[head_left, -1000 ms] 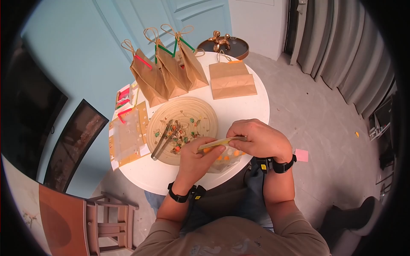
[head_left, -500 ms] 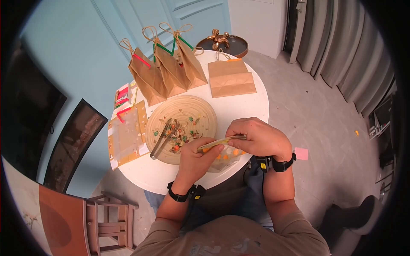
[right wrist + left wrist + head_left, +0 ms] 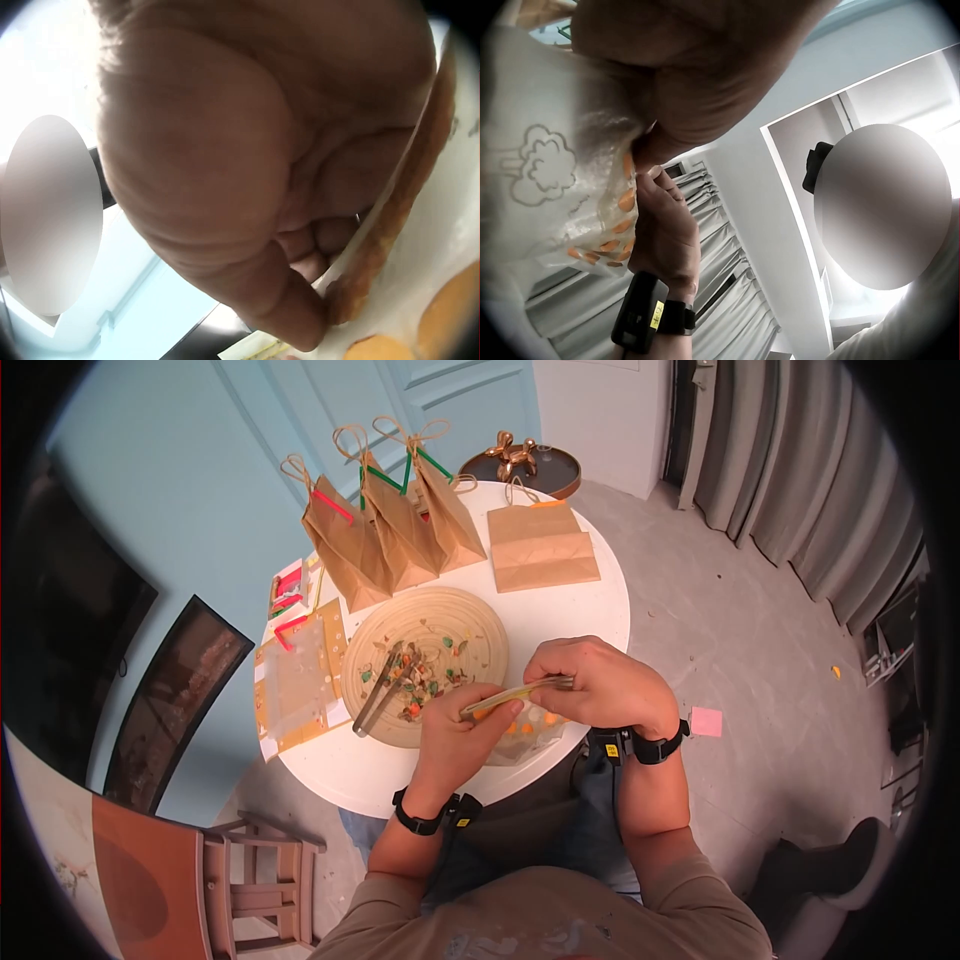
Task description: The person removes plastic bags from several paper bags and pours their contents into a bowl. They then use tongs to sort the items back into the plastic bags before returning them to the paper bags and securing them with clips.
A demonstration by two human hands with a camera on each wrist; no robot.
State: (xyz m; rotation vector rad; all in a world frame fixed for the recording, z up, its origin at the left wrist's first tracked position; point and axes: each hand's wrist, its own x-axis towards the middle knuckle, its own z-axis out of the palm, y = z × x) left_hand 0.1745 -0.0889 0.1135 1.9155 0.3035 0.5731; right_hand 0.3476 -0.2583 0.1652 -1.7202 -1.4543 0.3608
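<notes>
Both my hands pinch the folded top edge of a translucent bag (image 3: 530,748) with orange spots, held over the table's near edge. My left hand (image 3: 465,738) grips the left end of the fold, thumb on the near side. At the right end, my right hand (image 3: 612,685) pinches with bent fingers. The left wrist view shows a tree-like outline on the bag (image 3: 544,169), with my left hand (image 3: 682,67) above and my right hand (image 3: 664,232) beyond. My right hand (image 3: 210,150) hides part of the bag (image 3: 442,232) in the right wrist view.
A round woven plate (image 3: 480,622) holds loose colourful dried pieces, with metal tongs (image 3: 372,705) across its left side. Behind stand three brown paper bags (image 3: 400,545); another lies flat (image 3: 543,550) at the back right. Patterned sheets (image 3: 300,680) lie left.
My right hand has shifted very slightly left, still pinching the bag's edge. My left hand keeps its grip in nearly the same place.
</notes>
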